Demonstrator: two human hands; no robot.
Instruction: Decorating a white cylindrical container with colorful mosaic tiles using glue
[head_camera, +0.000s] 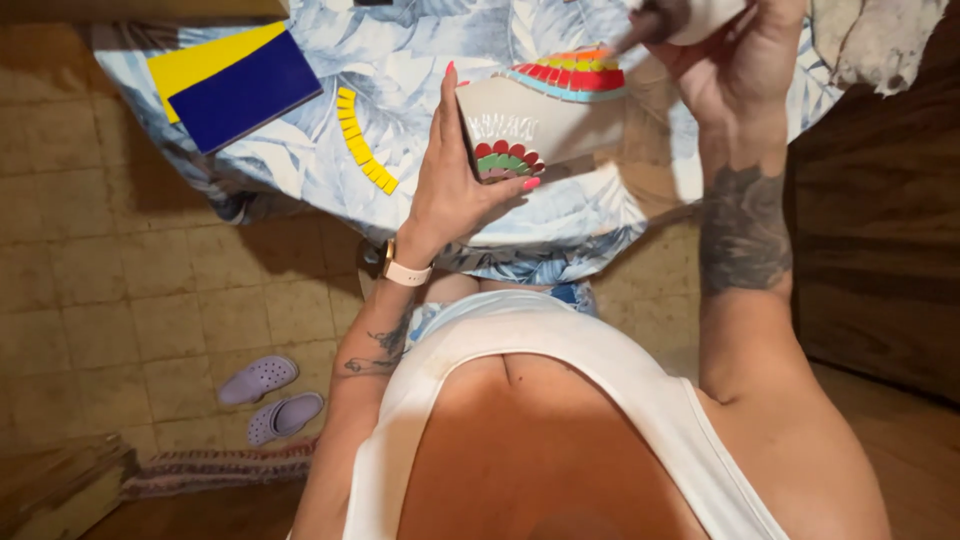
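The grey mosaic piece (545, 115), a flat board with red and green scale-like tiles at its lower corner and rainbow bands of tile along its top, is held tilted above the worktop (420, 60), which is draped in a blue leaf-print cloth. The left hand (455, 185) is closed around its left edge, thumb under the scale tiles and fingers up the side. The right hand (735, 55) is wrapped around a white container (705, 15) and what looks like a thin tool, partly cut off by the frame, aimed at the rainbow bands. This looks like tile-laying or glue work on the upper band; the next touch calls for a steady board and a fine tip placement. A curved row of yellow tiles (362, 142) and blue and yellow sheets (235, 80) lie left, well apart, leaving open cloth between. The worktop edge is close to the body.
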